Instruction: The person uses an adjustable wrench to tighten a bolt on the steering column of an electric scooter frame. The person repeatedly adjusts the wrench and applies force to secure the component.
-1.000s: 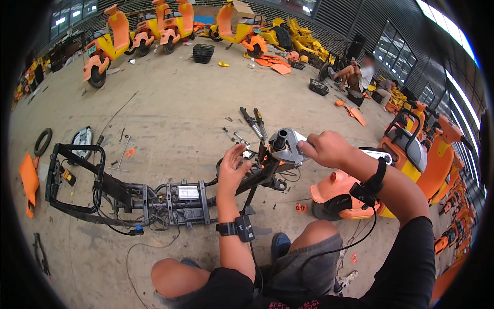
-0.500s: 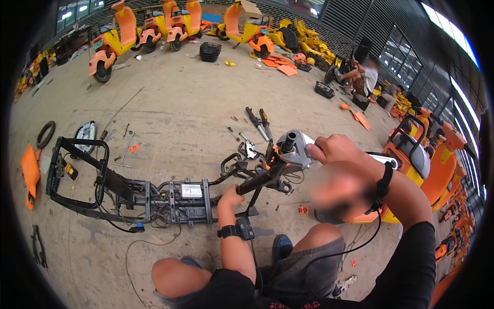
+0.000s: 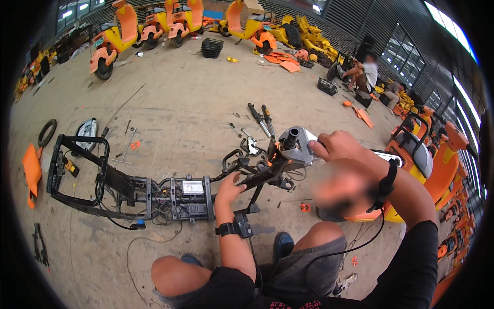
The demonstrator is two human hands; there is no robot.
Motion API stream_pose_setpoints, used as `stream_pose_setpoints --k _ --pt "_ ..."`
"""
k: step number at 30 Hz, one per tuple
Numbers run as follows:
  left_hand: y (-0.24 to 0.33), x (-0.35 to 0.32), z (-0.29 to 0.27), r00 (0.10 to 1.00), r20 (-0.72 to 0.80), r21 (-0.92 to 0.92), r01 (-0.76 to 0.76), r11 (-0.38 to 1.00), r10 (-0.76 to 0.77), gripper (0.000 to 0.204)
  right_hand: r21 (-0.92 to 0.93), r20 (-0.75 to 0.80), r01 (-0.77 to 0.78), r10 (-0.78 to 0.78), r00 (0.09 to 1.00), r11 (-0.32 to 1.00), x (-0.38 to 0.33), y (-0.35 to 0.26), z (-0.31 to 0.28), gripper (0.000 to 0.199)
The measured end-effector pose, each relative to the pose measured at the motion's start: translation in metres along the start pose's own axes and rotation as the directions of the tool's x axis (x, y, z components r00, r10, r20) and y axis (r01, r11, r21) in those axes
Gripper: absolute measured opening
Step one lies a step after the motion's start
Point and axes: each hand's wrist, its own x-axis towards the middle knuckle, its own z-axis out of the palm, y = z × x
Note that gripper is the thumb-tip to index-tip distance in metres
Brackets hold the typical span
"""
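A stripped black scooter frame lies across the floor before me, its steering tube pointing up at the right end. Around that tube sits the jaw of a big silver adjustable wrench. My right hand is closed on the wrench, with part of the handle hidden beneath the hand and forearm. Beside the frame's slanted front tube is my left hand, its fingers apart and gripping nothing. A silver box is fixed in the middle of the frame.
Two long-handled tools and small metal parts lie beyond the frame. Left are an orange panel and a tyre. Yellow-orange scooters stand far back, others close at right. Two people sit at the far right. A blurred patch covers the area below my right hand.
My left hand has loosened from the slanted front tube, and its fingers have spread. My right hand and the wrench have shifted very slightly to the right in the picture.
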Motion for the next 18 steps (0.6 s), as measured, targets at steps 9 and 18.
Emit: stream_pose_setpoints --k 9,18 --pt "0.075 -0.012 0.049 0.959 0.089 0.201 -0.281 0.938 0.268 0.077 -0.005 -0.006 0.024 -0.024 1.0 1.0 -0.007 -0.01 -0.006 0.055" --pt "0.098 -0.007 0.071 0.985 -0.022 0.29 -0.16 0.943 0.174 0.06 0.009 0.023 0.038 -0.038 0.999 0.999 -0.002 -0.002 -0.01 0.057"
